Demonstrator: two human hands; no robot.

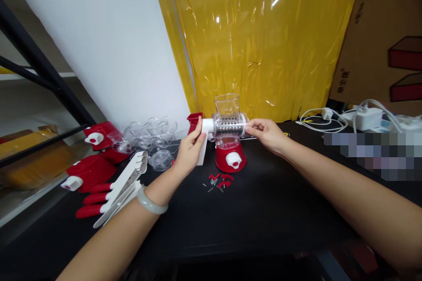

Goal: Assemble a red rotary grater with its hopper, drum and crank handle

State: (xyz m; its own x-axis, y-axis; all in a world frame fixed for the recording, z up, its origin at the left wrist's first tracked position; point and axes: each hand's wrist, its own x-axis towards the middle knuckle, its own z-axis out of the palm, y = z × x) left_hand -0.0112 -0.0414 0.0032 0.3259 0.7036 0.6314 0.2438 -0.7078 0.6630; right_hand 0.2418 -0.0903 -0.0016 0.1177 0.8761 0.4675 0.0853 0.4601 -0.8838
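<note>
A rotary grater stands upright on the black table, with a red base (222, 160), a white knob (234, 160) and a clear hopper (227, 104) on top. Inside its clear housing lies a perforated metal drum (230, 126). My left hand (190, 148) is closed on the white crank handle (207, 127) at the drum's left end. At the right end, my right hand (265, 134) pinches the clear rim of the housing, beside the drum's white ring (244, 124). Small red pieces (226, 180) and several screws (212, 181) lie in front of the base.
On the left are red bases (95, 173), clear plastic housings (145, 134) and white crank handles with red grips (123, 182). White cables and a power adapter (368, 118) lie at the right. A yellow plastic curtain (263, 44) hangs behind, and a cardboard box (376, 52) stands back right.
</note>
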